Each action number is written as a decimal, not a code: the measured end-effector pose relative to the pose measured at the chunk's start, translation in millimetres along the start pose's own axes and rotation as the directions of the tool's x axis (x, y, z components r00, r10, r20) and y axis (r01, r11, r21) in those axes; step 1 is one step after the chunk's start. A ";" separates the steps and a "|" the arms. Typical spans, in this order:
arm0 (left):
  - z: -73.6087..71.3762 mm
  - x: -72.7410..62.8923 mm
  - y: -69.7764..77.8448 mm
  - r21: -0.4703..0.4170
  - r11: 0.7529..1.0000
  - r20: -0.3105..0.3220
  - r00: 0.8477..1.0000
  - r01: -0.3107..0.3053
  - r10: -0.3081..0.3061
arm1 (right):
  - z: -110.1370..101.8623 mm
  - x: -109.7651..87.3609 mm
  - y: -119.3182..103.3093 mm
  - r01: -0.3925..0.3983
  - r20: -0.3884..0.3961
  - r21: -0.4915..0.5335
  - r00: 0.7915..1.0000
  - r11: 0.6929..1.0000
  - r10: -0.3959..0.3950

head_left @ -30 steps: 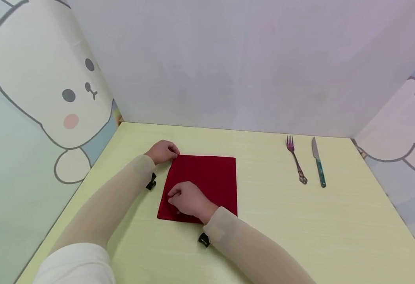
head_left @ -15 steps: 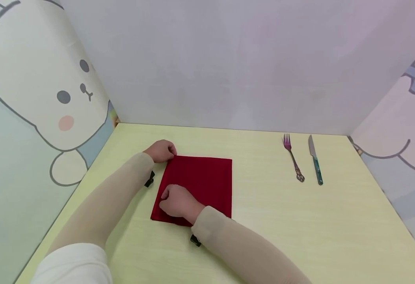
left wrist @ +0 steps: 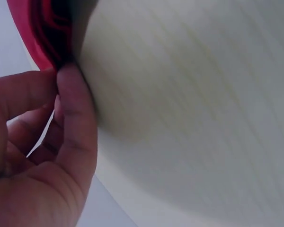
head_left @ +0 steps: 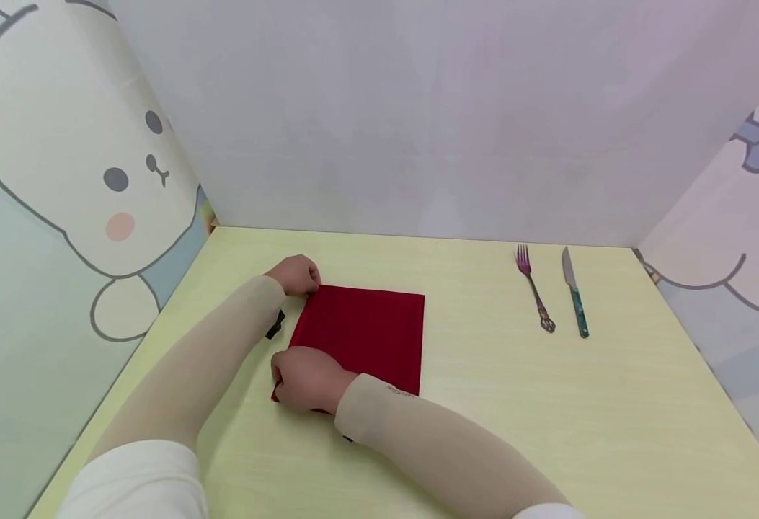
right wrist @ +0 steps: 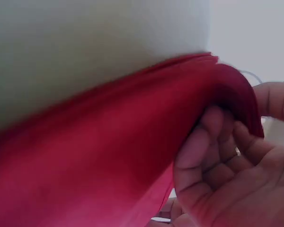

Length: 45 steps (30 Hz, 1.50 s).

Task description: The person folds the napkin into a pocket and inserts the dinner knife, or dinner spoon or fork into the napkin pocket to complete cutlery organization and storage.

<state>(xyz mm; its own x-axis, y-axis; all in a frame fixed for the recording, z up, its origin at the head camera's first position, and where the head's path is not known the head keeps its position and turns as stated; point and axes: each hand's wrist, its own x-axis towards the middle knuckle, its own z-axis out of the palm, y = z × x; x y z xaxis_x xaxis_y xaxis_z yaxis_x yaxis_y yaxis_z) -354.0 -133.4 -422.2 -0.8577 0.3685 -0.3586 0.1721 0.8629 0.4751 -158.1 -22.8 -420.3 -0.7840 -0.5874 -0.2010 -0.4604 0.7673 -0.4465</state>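
While left fingers (left wrist: 76, 113) pinch red cloth (head_left: 367, 333), right fingers (right wrist: 195, 149) seemingly do.

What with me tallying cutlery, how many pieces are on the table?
2: a fork and a knife to its right, toward the far right corner; anything under the red cloth is hidden.

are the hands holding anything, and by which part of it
The cloth: the left hand pinches its far left corner, and the right hand grips its left edge close to the near left corner.
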 end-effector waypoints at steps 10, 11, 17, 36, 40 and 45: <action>1.6 -2.3 -1.7 0.017 1.000 -0.009 1.000 -0.023 0.023 | 7.6 6.3 -11.3 0.153 0.057 -0.366 0.988 0.918 -0.141; 1.7 -2.2 -1.7 0.016 1.000 -0.008 1.000 -0.024 0.024 | 9.5 6.7 -12.0 0.155 0.064 -0.382 0.988 0.911 -0.142; 1.6 -2.1 -0.4 0.025 0.999 -0.008 1.000 -0.024 0.025 | 15.4 3.2 -13.9 0.181 0.096 -0.418 0.983 0.890 -0.155; 0.1 2.5 -6.8 -0.004 0.998 0.011 0.998 -0.060 0.060 | 4.7 -0.5 -11.0 0.364 0.234 -0.594 0.931 0.717 -0.279; -0.1 2.0 -6.6 -0.015 0.998 0.013 0.998 -0.055 0.055 | 3.3 -0.2 -9.5 0.371 0.241 -0.578 0.929 0.727 -0.282; -0.2 -4.8 -3.0 0.022 0.998 -0.001 0.998 -0.062 0.063 | -6.5 -7.6 9.3 0.360 0.206 -0.496 0.933 0.790 -0.296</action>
<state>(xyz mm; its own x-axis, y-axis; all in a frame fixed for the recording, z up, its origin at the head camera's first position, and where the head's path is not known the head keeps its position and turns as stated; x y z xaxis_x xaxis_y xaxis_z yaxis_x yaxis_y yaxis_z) -350.4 -137.8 -421.8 -0.8456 0.4215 -0.3276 0.2360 0.8456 0.4788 -159.1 -9.5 -417.3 -0.5093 -0.8278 -0.2354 -0.8527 0.5224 0.0078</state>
